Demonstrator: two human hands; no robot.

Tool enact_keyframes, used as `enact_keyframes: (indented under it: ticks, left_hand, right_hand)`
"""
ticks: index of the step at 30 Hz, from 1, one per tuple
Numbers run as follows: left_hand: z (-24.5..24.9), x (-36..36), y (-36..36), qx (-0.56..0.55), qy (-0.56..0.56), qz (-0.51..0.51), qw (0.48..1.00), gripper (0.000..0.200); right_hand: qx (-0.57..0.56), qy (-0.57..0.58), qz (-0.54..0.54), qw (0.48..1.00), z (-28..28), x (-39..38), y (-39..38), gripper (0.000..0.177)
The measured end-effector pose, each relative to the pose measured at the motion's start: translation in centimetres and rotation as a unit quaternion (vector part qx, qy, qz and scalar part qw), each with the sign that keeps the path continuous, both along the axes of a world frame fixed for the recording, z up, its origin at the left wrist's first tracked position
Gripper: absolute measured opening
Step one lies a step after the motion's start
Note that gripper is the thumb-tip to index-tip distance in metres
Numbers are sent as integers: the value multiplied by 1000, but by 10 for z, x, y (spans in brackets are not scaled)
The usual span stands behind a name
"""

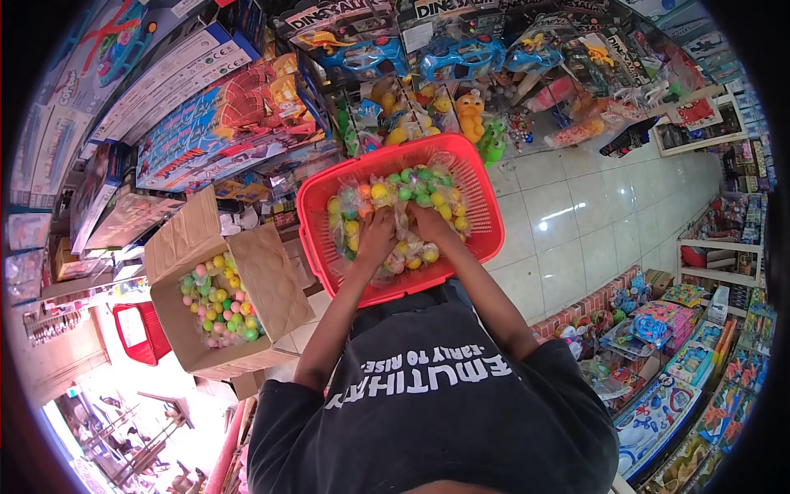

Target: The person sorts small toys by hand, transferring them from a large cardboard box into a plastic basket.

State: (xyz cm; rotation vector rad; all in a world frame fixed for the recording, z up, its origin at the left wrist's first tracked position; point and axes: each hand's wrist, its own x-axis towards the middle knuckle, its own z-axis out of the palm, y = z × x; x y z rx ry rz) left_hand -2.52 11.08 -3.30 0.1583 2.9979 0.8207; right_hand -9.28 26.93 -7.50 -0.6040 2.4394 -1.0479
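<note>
Red basket (481,216), multicoloured balls (415,193)

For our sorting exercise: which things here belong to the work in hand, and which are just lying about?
In use: left hand, right hand, bag of balls, red basket; perhaps cardboard box.
Lying about: toy boxes, yellow duck, blue toy cars.

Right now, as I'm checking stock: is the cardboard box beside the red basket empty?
No, the cardboard box holds a heap of coloured balls.
</note>
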Motion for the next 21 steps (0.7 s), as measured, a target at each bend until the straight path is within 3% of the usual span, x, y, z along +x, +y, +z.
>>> enact_keyframes:
  ticks: [3,7,11,15,17,21]
  left_hand:
    - [-11,-3,2,9,-4,-9,1000,49]
    - [-8,-8,1,-7,-80,-10,997,52]
    - [-4,-10,4,-35,-72,6,997,51]
    - [-13,-5,-1,6,-24,7,1000,50]
    - [-13,0,-3,30,-15,3,999,50]
    - [7,18,-3,58,34,33,997,44]
  right_hand:
    - [92,0,15,996,0,-5,-1,28]
    - [76,-63,7,995,14,-8,-4,27]
    - [27,-22,2,999,-10,-7,2,30]
    - [-2,-19,10,1000,-7,-7,12,35]
    - [20,-167,-12,986,24,-7,17,36]
    - [-46,-228,-30,972,54,5,31,32]
